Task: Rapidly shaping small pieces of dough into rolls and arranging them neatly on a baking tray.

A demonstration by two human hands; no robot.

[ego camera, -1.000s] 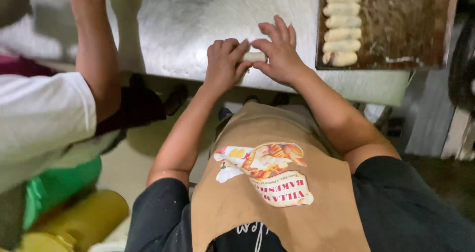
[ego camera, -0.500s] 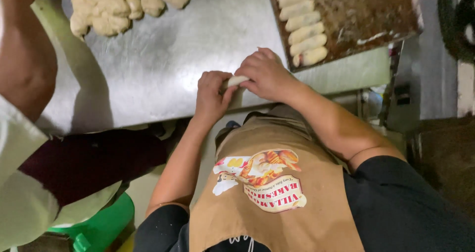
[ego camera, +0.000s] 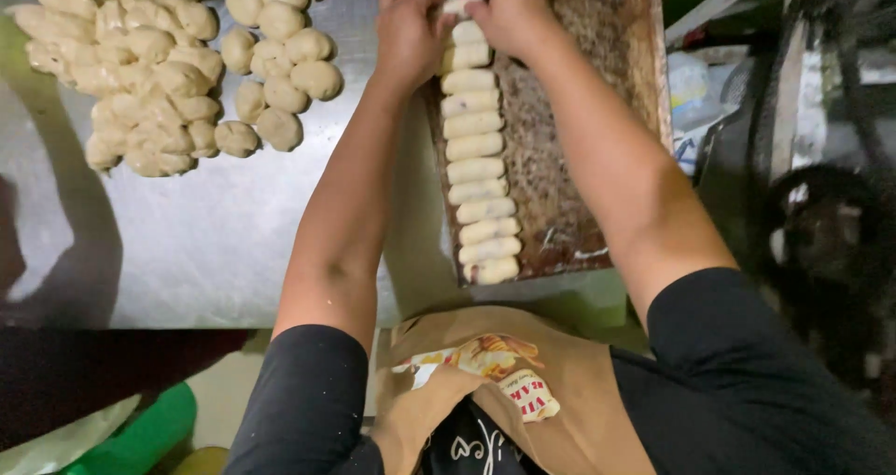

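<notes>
Head view looks straight down, and the top edge cuts off the fingertips of both hands and the far end of the dark baking tray [ego camera: 597,158]. The left hand [ego camera: 409,29] and right hand [ego camera: 509,10] meet over that tray, pinching one pale rolled dough piece [ego camera: 464,4] between them; each grip is closed narrow around it, though how far the fingers wrap is hidden. Below it, a single column of rolled dough logs [ego camera: 476,167] runs down the tray's left side: ten show clearly, the topmost partly covered by the hands. On the steel bench [ego camera: 215,242] to the left lies a heap of round dough balls [ego camera: 159,64], too crowded and cut off to count, roughly thirty or more. Dim clutter at right is hard to make out. A brown apron [ego camera: 523,391] fills the bottom.
</notes>
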